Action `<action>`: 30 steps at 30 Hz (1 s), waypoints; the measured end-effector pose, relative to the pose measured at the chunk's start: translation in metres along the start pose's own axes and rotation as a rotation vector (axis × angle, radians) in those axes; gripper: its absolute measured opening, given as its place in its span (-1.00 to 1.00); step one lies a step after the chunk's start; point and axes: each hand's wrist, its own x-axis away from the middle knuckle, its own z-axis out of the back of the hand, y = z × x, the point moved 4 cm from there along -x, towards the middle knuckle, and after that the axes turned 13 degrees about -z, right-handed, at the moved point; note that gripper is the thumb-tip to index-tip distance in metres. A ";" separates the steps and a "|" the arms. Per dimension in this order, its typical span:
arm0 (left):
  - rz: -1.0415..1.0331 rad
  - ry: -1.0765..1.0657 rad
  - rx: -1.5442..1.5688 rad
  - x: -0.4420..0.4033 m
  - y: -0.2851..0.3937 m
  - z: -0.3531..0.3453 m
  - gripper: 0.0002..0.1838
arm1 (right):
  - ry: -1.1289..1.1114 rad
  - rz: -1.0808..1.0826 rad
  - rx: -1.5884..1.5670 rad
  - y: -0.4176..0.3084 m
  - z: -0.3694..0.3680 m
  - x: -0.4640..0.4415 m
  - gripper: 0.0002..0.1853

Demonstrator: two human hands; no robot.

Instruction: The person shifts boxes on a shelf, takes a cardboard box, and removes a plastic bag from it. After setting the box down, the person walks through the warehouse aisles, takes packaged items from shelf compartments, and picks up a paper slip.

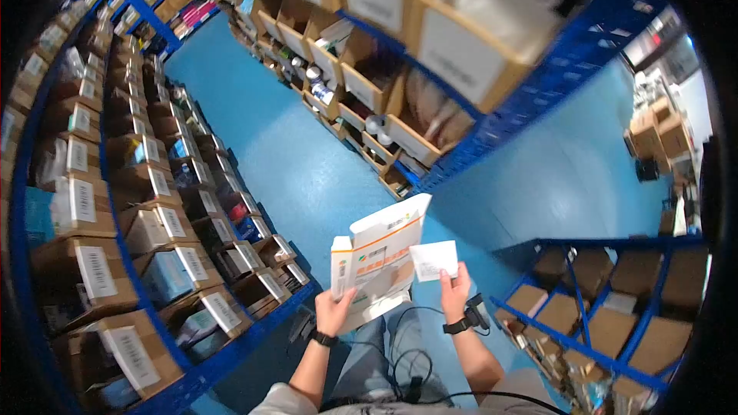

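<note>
My left hand (334, 310) grips the lower left edge of a flat white cardboard box (382, 257) with orange stripes and lettering. The box is tilted, and its end flap at the top stands open. Between the thumb and fingers of my right hand (456, 290) is a small white paper slip (434, 260) with faint print. The slip is held just right of the box, overlapping or close to its edge; I cannot tell whether they touch. Both wrists wear black straps, and a dark device sits by the right one.
Blue shelving with barcode-labelled cardboard bins (96, 271) runs along the left. Another rack with open bins (469, 50) stands ahead to the right, white bottles (319, 86) in some. A low blue rack (615, 307) is at the right. Blue floor (284, 154) forms the aisle; black cables hang over my legs.
</note>
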 end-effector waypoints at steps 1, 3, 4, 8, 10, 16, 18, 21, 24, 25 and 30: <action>-0.007 -0.096 -0.008 0.004 0.029 0.000 -0.73 | 0.015 0.039 0.028 -0.024 0.016 0.017 -0.91; -0.139 -0.225 0.069 0.007 0.059 -0.008 -0.71 | 0.148 0.164 0.043 -0.081 0.049 0.044 -0.89; -0.154 -0.268 0.054 0.008 0.075 -0.013 -0.71 | 0.207 0.185 -0.014 -0.105 0.065 0.056 -0.88; -0.289 -0.365 0.110 0.004 0.147 -0.056 -0.73 | 0.281 0.180 -0.113 -0.168 0.122 0.095 -0.85; -0.324 -0.383 0.202 -0.002 0.174 -0.094 -0.74 | 0.350 0.266 0.039 -0.177 0.147 0.097 -0.85; -0.294 -0.440 0.528 -0.002 0.269 -0.220 -0.73 | 0.442 0.165 0.241 -0.181 0.229 0.057 -0.77; -0.295 -0.474 0.545 -0.007 0.293 -0.263 -0.72 | 0.425 0.202 0.216 -0.200 0.250 0.040 -0.78; -0.281 -0.468 0.561 -0.017 0.333 -0.327 -0.74 | 0.407 0.247 0.246 -0.232 0.301 0.010 -0.78; -0.271 -0.465 0.512 -0.035 0.355 -0.374 -0.73 | 0.417 0.354 0.381 -0.242 0.340 -0.029 -0.72; -0.276 -0.453 0.471 -0.044 0.359 -0.390 -0.72 | 0.423 0.352 0.372 -0.244 0.351 -0.044 -0.72; -0.360 -0.540 0.545 -0.085 0.392 -0.469 -0.68 | 0.331 0.223 0.351 -0.271 0.392 -0.112 -0.74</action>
